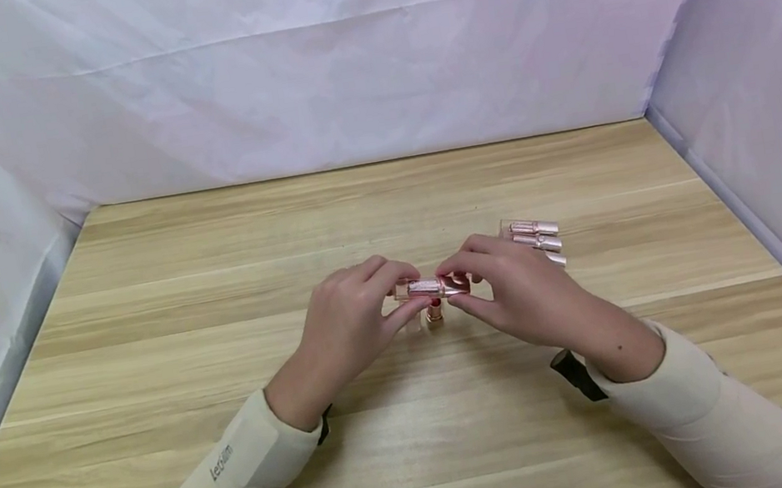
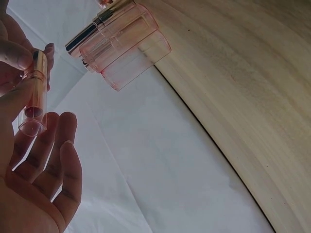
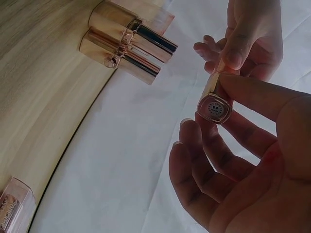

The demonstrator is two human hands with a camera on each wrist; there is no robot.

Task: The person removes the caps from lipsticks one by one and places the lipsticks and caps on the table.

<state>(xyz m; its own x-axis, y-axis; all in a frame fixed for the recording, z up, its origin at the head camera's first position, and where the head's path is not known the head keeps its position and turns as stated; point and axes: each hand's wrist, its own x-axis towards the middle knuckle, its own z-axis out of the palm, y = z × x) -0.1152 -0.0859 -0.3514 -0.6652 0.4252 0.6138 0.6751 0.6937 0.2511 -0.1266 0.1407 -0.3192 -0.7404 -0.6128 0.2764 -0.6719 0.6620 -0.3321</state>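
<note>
Between both hands is a lipstick (image 1: 425, 288) with a clear cap and shiny rose-gold base, held sideways above the table. My left hand (image 1: 349, 318) pinches its clear-cap end, and my right hand (image 1: 518, 284) pinches the base. In the right wrist view the base end of this lipstick (image 3: 214, 108) faces the camera, its round label reading 04. The left wrist view shows the lipstick (image 2: 34, 92) with a reddish tip inside the cap. Just below the hands, an uncapped lipstick (image 1: 435, 313) with a red tip is on the table, partly hidden.
Several lipsticks (image 1: 536, 241) lie side by side beyond my right hand, partly covered by it. The wood-grain table (image 1: 246, 240) meets white cloth walls (image 1: 368, 87) at the back and sides.
</note>
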